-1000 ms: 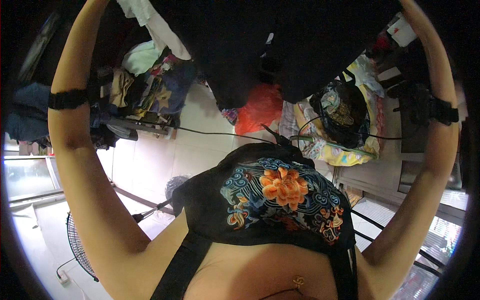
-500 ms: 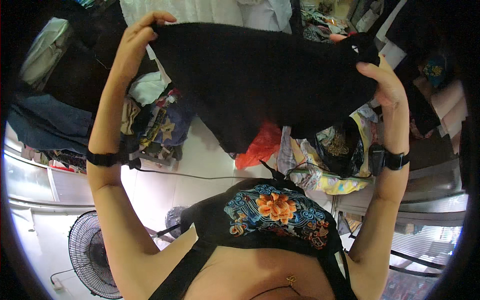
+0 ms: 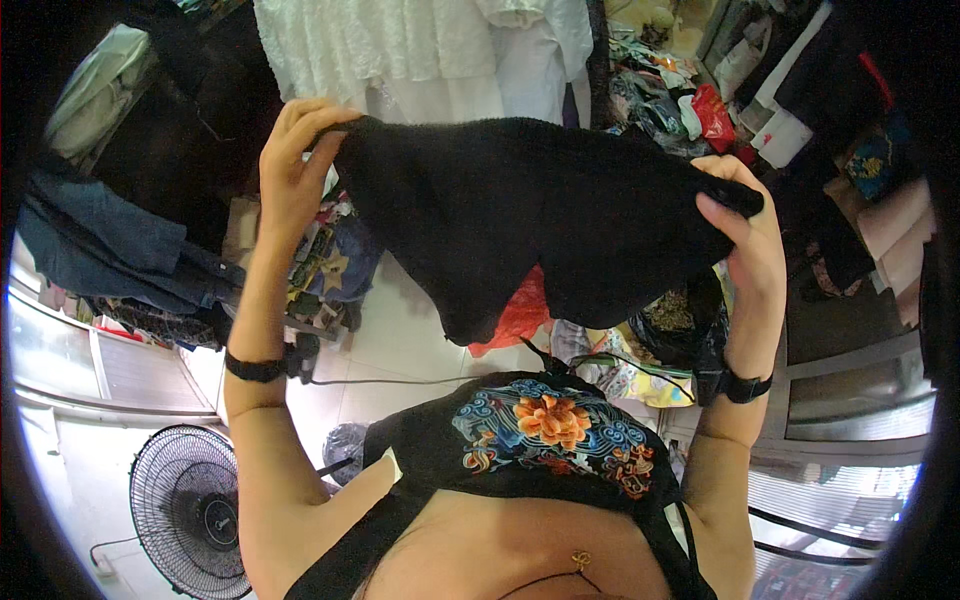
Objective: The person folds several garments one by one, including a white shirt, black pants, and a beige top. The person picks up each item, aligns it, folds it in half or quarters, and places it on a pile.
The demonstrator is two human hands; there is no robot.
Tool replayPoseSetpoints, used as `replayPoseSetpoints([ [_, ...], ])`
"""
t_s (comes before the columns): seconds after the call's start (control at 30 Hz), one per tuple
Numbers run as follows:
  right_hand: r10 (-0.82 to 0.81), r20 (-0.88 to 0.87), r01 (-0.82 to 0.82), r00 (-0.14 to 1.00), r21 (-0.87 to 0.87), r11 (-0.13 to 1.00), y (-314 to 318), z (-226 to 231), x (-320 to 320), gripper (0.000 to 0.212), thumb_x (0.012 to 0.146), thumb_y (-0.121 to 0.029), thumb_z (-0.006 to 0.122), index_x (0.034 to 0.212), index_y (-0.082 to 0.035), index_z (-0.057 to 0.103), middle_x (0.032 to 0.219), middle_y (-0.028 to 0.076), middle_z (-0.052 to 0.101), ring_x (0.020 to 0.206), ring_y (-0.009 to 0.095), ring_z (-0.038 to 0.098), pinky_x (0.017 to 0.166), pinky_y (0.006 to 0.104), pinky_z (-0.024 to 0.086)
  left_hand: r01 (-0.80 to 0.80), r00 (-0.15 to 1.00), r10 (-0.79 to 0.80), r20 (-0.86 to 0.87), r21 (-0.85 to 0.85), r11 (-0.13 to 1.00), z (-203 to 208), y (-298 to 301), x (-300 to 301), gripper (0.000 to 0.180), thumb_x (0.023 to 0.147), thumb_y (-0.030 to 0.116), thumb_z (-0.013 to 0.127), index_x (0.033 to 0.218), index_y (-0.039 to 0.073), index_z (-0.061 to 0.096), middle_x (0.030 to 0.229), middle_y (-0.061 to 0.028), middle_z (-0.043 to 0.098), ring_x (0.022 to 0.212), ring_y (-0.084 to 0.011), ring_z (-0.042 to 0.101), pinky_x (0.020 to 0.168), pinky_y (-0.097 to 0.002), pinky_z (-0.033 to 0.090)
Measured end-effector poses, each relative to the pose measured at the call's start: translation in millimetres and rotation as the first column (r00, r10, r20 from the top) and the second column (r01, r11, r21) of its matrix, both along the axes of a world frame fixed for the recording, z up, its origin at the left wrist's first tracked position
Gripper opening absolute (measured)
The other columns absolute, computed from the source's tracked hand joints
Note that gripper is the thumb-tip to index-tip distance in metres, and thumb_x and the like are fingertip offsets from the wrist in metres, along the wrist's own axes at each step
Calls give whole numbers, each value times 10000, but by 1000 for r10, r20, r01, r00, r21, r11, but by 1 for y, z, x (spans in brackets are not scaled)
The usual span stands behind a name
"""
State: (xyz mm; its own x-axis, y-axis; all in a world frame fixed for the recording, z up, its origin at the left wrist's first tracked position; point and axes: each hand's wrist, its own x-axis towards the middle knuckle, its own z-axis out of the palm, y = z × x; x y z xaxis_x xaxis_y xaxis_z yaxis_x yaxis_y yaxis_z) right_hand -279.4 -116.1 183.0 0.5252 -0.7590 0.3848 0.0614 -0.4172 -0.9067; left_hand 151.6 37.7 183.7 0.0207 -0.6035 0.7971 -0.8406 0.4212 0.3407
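Stretched out in front of me is a pair of black shorts [image 3: 500, 200], its long upper edge away from me and its two leg parts hanging toward me. My left hand [image 3: 300, 150] pinches the upper left corner between thumb and fingers. At the right end, my right hand [image 3: 745, 215] grips a bunched edge of the cloth, thumb on the near side. A red plastic bag [image 3: 515, 315] shows through the gap between the two leg parts. Each of my wrists wears a black strap.
White garments [image 3: 400, 50] hang beyond the cloth. Piled clothes and dark trousers [image 3: 100, 235] lie on the left. Several plastic bags [image 3: 655, 110] crowd the back right. A black fan [image 3: 190, 515] stands at lower left, and a cable [image 3: 390, 381] crosses in front of me.
Both hands have come nearer to me and closer together, bringing the black shorts down with them. More of the white garments and the bags behind now shows.
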Motion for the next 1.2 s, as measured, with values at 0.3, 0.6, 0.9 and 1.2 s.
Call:
replayPoseSetpoints([
  [0.3, -14, -139, 88, 990, 551, 830, -116, -44, 91, 511, 858, -288, 723, 1241, 11, 567, 1207, 145, 625, 1070, 258, 606, 950, 380, 463, 470, 359, 218, -907, 378, 798, -109, -91, 53, 312, 939, 129, 606, 1236, 34, 591, 1119, -115, 645, 1011, -173, 604, 874, -290, 490],
  [0.6, -121, 279, 10, 953, 368, 930, 17, -119, 199, 664, 907, -353, 689, 1382, 23, 417, 1312, 151, 534, 1184, 236, 509, 1036, 360, 385, 110, 838, 19, -545, 203, 973, -123, -91, -135, 451, 1038, 363, 405, 1305, 25, 535, 1200, -127, 619, 1068, -172, 589, 933, -310, 456],
  [0.9, -32, 256, -117, 966, 543, 832, 38, -127, 157, 331, 894, -123, 676, 1179, 30, 607, 1154, 94, 655, 1042, 177, 619, 925, 325, 472, 1, 655, 126, -745, 168, 986, -163, -52, -73, 655, 773, 214, 824, 1305, -8, 514, 1273, -133, 600, 1125, -219, 599, 954, -344, 474],
  [1.2, 281, -82, -213, 956, 462, 861, 21, -105, 113, 767, 779, -174, 783, 1421, 37, 421, 1391, 182, 501, 1284, 227, 481, 1089, 353, 346, 633, 624, -76, -777, 447, 632, -142, -59, -51, 535, 705, 185, 858, 1155, -19, 651, 1115, -135, 687, 1041, -174, 615, 988, -323, 451],
])
